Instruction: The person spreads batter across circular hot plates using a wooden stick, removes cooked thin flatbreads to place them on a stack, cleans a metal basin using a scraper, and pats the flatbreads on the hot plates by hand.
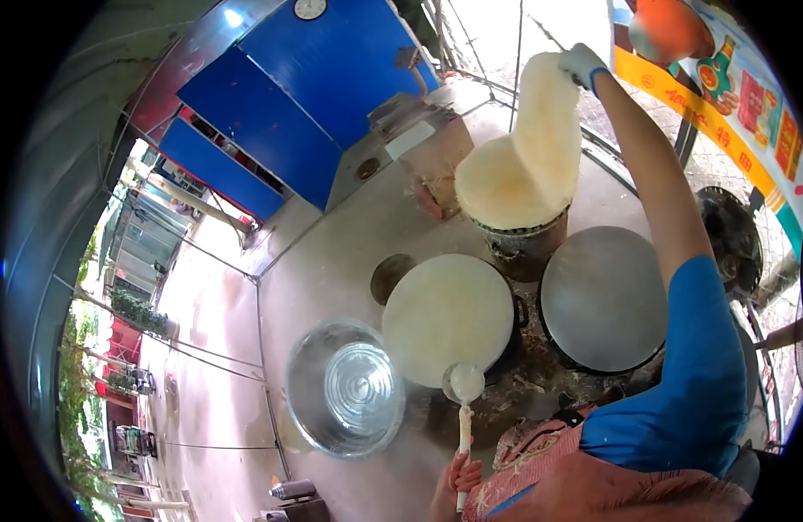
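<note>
My right hand (pixel 582 66), in a pale glove, is raised at the upper right and grips the edge of a large thin pancake (pixel 549 113). The pancake hangs down in a long sheet onto a round pale layer on top of a dark round stand (pixel 527 248). A thin stick (pixel 547 35) juts out beside the glove. Low in the view, my left hand (pixel 465 474) is wrapped round the batter-smeared handle of a ladle (pixel 463 383). The ladle's bowl overlaps the near edge of a round griddle (pixel 449 317) covered in pale batter.
A second round griddle (pixel 603 296) with a grey surface stands to the right. A wide metal basin (pixel 301 391) is on the left. Beyond the stand sits a cardboard box (pixel 449 152). Blue panels (pixel 323 70) rise behind, and a printed banner (pixel 723 113) hangs at right.
</note>
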### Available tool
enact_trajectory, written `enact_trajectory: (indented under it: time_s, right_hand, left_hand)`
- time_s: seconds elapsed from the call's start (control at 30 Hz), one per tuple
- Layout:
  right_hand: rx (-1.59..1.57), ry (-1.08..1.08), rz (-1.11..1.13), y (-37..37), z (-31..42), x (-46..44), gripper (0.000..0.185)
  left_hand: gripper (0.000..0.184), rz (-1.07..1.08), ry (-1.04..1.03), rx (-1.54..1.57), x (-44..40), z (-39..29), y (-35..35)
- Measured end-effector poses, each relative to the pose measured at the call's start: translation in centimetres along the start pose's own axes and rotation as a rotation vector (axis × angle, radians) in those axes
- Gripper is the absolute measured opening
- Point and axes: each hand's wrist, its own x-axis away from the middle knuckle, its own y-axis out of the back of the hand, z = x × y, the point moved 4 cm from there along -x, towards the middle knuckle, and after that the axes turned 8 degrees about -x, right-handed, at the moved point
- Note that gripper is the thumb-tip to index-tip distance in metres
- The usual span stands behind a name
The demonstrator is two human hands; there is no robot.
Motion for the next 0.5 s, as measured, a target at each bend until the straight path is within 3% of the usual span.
enact_trajectory:
  time_s: [0.03, 0.13, 0.17, 0.2, 0.23, 0.27, 0.3, 0.37, 0.47, 0.5]
  right_hand:
    - [-0.088, -0.055, -0.036, 1.0, -0.9, 0.7, 0.028]
    - [-0.428, -0.191, -0.224, -0.4, -12.6, 0.5, 0.025]
    - [-0.502, -0.235, -0.223, -2.3, -19.2, -0.7, 0.026]
    - [-0.545, -0.305, -0.248, -3.8, -20.6, 2.5, 0.027]
    - [-0.462, -0.219, -0.185, -6.1, -26.3, 2.2, 0.026]
    - [-0.11, -0.114, -0.135, -7.7, -27.2, 4.6, 0.025]
    - [-0.534, -0.402, -0.235, -10.3, -30.8, 6.7, 0.024]
    - [-0.65, -0.54, -0.311, -14.5, -35.5, 9.8, 0.022]
    - [-0.594, -0.696, -0.365, -17.8, -37.2, 13.2, 0.025]
    - [-0.375, -0.675, -0.347, -17.7, -37.2, 13.9, 0.028]
  left_hand:
    - [0.035, -0.002, -0.009, -0.005, -0.1, 0.0, 0.4]
    - [0.035, 0.054, -0.046, 0.055, -0.6, 0.0, 0.8]
    - [0.035, 0.146, -0.036, 0.15, -0.7, 0.2, -0.1]
    - [0.035, 0.237, -0.017, 0.243, -0.7, 0.5, -1.0]
    - [0.034, 0.228, -0.01, 0.246, -0.5, 0.5, -0.9]
    - [0.033, 0.216, -0.007, 0.236, -0.6, 0.4, -1.1]
    - [0.032, 0.181, -0.019, 0.218, -0.6, 0.4, -1.2]
    - [0.03, 0.129, -0.039, 0.198, -0.6, 0.6, -1.4]
    - [0.029, 0.106, -0.029, 0.193, -0.3, 0.8, -1.2]
    - [0.029, 0.12, -0.014, 0.2, -0.2, 0.8, -1.0]
